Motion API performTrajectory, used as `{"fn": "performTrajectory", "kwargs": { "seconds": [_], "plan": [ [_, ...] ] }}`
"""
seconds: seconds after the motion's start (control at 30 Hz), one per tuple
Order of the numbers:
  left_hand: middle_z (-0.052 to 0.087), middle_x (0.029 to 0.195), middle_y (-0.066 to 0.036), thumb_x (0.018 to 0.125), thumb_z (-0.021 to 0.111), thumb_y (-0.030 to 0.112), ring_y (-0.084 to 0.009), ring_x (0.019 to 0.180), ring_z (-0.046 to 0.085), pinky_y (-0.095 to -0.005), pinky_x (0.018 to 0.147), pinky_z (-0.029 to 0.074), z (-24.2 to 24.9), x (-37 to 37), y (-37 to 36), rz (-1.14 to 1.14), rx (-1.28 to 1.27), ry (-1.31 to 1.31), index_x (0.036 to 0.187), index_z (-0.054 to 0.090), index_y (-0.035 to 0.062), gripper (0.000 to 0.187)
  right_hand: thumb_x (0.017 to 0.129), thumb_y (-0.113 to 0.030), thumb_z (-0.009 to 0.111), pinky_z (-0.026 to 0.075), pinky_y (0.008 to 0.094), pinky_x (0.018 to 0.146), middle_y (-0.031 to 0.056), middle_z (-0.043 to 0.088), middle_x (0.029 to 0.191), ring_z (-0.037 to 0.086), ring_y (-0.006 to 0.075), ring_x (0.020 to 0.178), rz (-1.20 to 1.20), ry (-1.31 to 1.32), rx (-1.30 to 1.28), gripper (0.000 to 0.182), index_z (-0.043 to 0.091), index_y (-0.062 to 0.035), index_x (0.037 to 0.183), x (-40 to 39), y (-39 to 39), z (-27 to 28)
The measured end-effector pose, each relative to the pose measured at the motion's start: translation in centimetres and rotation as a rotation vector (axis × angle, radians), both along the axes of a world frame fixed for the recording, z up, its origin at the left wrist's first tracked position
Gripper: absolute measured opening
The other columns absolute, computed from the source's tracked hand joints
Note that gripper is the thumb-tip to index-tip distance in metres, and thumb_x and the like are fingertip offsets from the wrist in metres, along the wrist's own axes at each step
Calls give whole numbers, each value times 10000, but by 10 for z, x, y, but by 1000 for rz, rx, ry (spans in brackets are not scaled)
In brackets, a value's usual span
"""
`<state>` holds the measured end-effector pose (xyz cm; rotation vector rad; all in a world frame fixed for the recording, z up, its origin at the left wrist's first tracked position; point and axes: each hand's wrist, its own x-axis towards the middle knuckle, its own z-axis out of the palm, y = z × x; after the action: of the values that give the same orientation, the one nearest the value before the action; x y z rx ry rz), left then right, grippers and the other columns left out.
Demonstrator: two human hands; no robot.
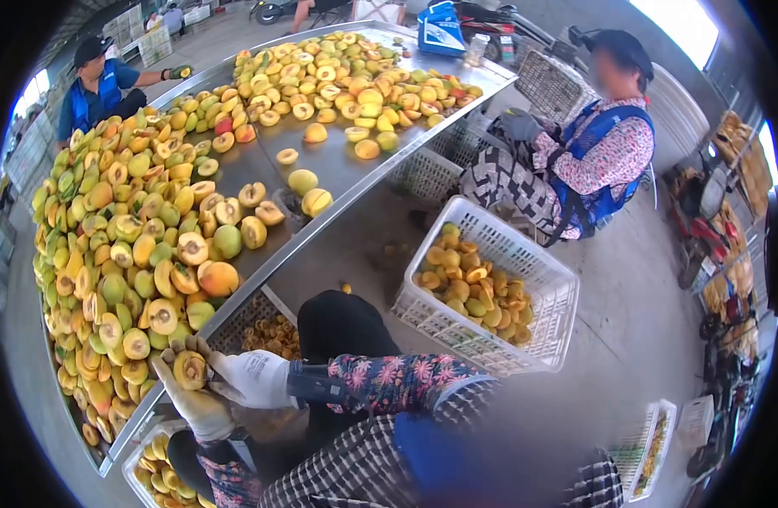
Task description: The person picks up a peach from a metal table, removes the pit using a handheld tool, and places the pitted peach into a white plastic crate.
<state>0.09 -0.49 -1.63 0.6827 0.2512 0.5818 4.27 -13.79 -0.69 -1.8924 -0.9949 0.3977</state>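
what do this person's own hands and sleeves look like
The right hand wears a white glove with small print, the left hand a creamier glove. Both sleeves are dark with pink flowers; a dark band sits at the right wrist.

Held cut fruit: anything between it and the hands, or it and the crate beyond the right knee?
Only gloves: the left hand holds the cut fruit, the right hand is against it. Toward the crate, the right hand and right knee lie across the straight line in this view.

white light glares from windows (pixel 683 27) on both sides, above a dull grey floor (pixel 639 326).
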Motion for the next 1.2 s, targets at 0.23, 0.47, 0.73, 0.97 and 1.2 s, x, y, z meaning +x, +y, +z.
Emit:
{"fn": "performTrajectory", "kwargs": {
  "seconds": [0.23,0.47,0.73,0.97,1.2],
  "plan": [
    [560,1141,-118,996,454,177,-235,1016,579,-372,919,493,-18,-6,31,-245,149,86,1244,433,44,283,944,-286,487,484,495,735,246,638,812,622,429,781,95,8,-96,455,372,8,1272,11,-12,-5],
    [627,886,-83,984,476,398,-204,836,622,-351,827,526,-18,-9,13,-103,75,66,1072,550,59,357,894,-219,553,518,479,642,259,650,845,647,422,783,32,38,-12,245,524,-1,1002,0,5,-19],
    [605,869,-84,956,554,420,-248,882,612,-441,887,521,-2,-11,12,-117,-162,218,868,580,50,381,936,-238,548,470,495,643,285,622,842,601,467,804,71,-25,-90,321,447,12,1110,-1,5,-17],
    [572,906,-75,973,528,418,-211,897,587,-376,866,516,1,-13,-8,54,-143,141,917,555,37,387,959,-303,513,464,519,695,312,616,845,595,487,835,65,135,110,376,432,5,1158,-11,11,-37],
    [603,880,-77,980,485,468,-200,898,594,-337,782,497,-22,-8,10,0,50,210,968,560,49,427,970,-295,528,480,358,742,179,632,875,630,264,822,93,761,362,388,493,34,1171,-9,17,-55]
  ]
}}
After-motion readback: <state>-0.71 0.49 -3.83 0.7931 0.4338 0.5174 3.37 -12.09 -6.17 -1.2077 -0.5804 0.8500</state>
